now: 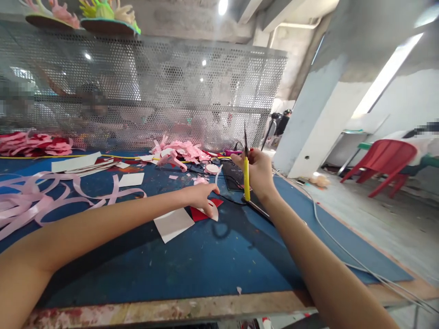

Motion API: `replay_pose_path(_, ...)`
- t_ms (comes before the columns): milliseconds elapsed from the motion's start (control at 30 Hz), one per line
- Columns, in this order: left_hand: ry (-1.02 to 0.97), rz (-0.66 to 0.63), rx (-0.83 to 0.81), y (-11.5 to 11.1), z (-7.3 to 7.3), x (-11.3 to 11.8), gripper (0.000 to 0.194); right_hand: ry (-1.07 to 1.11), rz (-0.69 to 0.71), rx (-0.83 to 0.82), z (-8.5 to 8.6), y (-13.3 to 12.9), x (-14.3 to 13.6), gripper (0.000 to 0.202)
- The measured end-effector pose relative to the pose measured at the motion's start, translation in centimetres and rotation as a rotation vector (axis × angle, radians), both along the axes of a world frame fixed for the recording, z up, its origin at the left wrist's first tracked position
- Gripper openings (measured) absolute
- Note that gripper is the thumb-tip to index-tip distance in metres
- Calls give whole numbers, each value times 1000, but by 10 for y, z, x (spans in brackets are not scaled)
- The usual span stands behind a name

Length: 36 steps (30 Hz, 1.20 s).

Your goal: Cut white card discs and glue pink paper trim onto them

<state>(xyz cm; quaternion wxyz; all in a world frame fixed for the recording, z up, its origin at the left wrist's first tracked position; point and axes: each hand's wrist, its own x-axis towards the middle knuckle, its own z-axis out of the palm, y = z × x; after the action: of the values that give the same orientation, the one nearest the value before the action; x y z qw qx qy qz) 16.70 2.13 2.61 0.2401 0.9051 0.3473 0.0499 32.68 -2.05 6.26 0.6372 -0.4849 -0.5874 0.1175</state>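
My right hand (258, 171) is raised over the table, closed around the yellow handles of a pair of scissors (246, 179) whose dark blades point up. My left hand (200, 196) reaches low over the table with thumb and forefinger apart. Its thumb touches or overlaps a white round-edged piece (214, 211) lying on a red piece (197, 214); whether it presses on it I cannot tell. Just left of these lies a white square sheet (174, 225), flat on the blue tabletop (206, 265).
Pink ribbon (41, 196) sprawls at the left, near stacked white sheets (80, 163). A pink glue gun (172, 160) and pink pieces (192, 150) lie at the back, before a perforated metal screen (171, 91). A black box-like item (235, 176) and cables (320, 221) lie to the right.
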Motion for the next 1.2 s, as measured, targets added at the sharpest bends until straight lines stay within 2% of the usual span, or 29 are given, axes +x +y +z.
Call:
replay_pose_path(67, 29, 61, -31, 0, 1, -1, 75, -2, -6, -5, -1, 1, 1, 29)
replay_pose_path(167, 2, 3, -93, -12, -2, 5, 51, -6, -8, -9, -2, 3, 2, 28)
replay_pose_path(233, -47, -74, -138, -32, -6, 13, 36, -1, -13, -9, -2, 5, 5, 27)
replay_pose_path(300, -117, -188, -300, -60, -8, 20, 44, 10, -27, -10, -3, 7, 8, 26)
replay_pose_path(400, -200, -266, -386, -103, -2, 25, 63, 23, -59, -20, -3, 8, 12, 27)
replay_pose_path(467, -207, -354, -497, -122, 6, 24, 74, 28, -72, -18, -3, 8, 14, 26)
replay_pose_path(533, -214, -395, -624, -131, 13, 20, 80, 23, -78, -14, -2, 8, 15, 26)
replay_pose_path(567, -227, -399, -666, -131, 16, 17, 78, 18, -79, -17, -2, 8, 15, 26)
replay_pose_path(633, -273, -383, -664, -126, 17, 9, 60, 7, -78, -36, -3, 10, 16, 26)
replay_pose_path(733, -398, -336, -443, -104, 14, -9, 25, -27, -64, -67, -7, 15, 18, 25)
replay_pose_path(800, -441, -259, -233, -84, 9, -27, 16, -54, -67, -93, -11, 19, 18, 24)
replay_pose_path(867, -433, -74, -102, -63, 4, -49, 17, -65, -68, -125, -13, 22, 16, 23)
replay_pose_path(933, -298, 74, 12, -47, -1, -74, 25, -77, -32, -145, -14, 21, 11, 21)
replay_pose_path(1000, -102, 197, 48, -36, -7, -98, 55, -83, 53, -163, -13, 17, 4, 18)
replay_pose_path(1033, -39, 213, 51, -33, -10, -109, 64, -75, 110, -179, -12, 15, 0, 18)
replay_pose_path(1067, -31, 225, 59, -32, -12, -117, 66, -62, 163, -199, -12, 12, -4, 19)
replay_pose_path(1133, -66, 229, 38, -30, -17, -128, 58, -51, 234, -246, -11, 8, -12, 24)
replay_pose_path(1200, -154, 254, -42, -27, -21, -132, 48, -89, 247, -280, -12, 4, -20, 32)
